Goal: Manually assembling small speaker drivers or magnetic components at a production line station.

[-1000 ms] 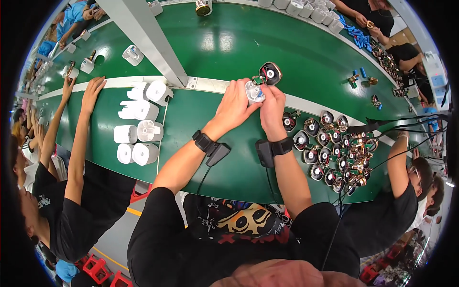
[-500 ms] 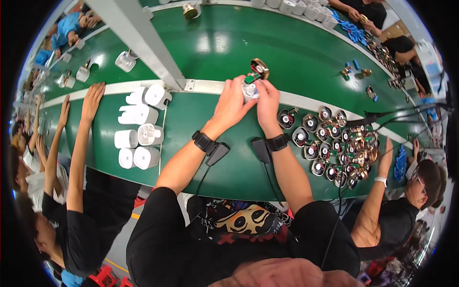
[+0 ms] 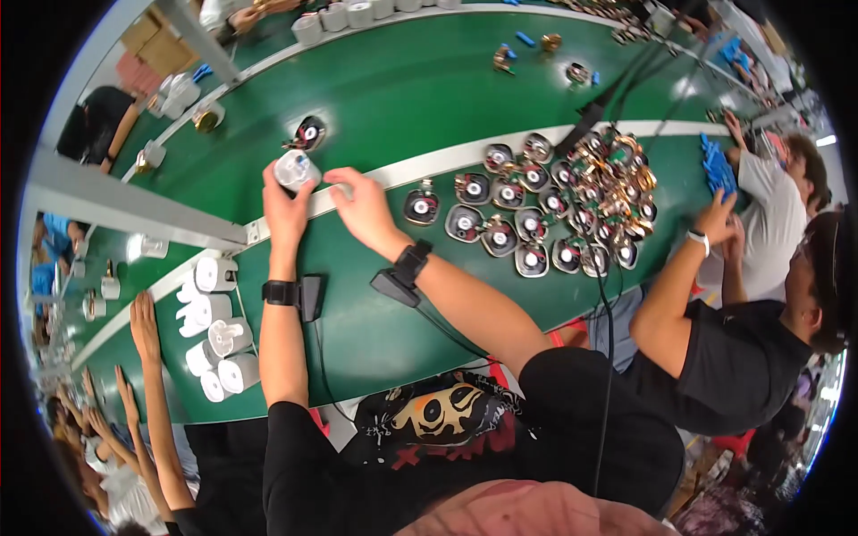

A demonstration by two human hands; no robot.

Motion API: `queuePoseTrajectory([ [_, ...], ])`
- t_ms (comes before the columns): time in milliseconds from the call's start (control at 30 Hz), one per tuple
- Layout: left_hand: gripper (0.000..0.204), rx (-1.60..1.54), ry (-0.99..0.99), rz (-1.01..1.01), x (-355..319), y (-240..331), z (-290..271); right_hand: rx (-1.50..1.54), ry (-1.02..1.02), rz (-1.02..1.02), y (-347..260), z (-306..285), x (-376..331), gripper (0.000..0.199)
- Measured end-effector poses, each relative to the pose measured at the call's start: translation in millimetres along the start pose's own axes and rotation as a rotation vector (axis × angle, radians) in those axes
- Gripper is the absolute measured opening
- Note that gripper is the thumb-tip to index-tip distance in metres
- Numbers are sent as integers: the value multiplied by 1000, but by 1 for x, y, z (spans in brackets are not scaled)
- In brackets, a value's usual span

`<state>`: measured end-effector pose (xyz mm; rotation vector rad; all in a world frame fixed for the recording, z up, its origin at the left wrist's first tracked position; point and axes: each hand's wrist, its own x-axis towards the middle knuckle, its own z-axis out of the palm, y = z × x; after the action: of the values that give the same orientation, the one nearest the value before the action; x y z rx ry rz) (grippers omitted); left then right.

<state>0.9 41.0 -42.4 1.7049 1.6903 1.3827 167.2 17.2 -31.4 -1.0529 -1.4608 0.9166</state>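
Note:
My left hand (image 3: 286,214) is closed around a white plastic housing (image 3: 297,168), a cup-like shell with its hollow side facing up. Just beyond the housing is a round speaker piece (image 3: 310,132) with a dark face and gold rim; whether wires join the two I cannot tell. To the right of the housing, my right hand (image 3: 365,210) has its thumb and fingers apart, with nothing seen in them. Each wrist wears a black strap with a small black box and cable.
Many similar speaker pieces (image 3: 532,223) crowd the green table at right. Several white housings (image 3: 214,313) stand at left by a metal post (image 3: 152,201). A white rail (image 3: 429,163) divides the table. Co-workers sit on both sides; black cables (image 3: 608,103) hang at right.
My view has turned right. The right hand has come off the white housing, which stays in my left hand. The speaker piece now appears beyond the housing instead of tilted above it.

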Motion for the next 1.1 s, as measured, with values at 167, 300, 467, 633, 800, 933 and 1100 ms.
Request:
queuePoseTrajectory([
  [167,64,14,76,-97,4,-4,0,86,13,-8,-4,1,1,15],
  [300,64,33,134,-103,18,-13,4,120,30,-35,-1,1,-2,12],
  [467,67,71,114,-101,45,-33,-7,112,13,-39,-3,4,-3,11],
  [633,74,89,199,-86,21,-26,-6,129,27,-47,1,6,-5,10],
  [800,76,280,253,-72,-5,-3,-7,137,59,-66,-2,-1,1,9],
  [933,62,335,245,98,-39,-13,-20,154,6,-49,-4,-3,-10,9],
  [1100,32,-223,-136,76,-6,58,-18,218,-119,3,3,-27,-20,10],
])
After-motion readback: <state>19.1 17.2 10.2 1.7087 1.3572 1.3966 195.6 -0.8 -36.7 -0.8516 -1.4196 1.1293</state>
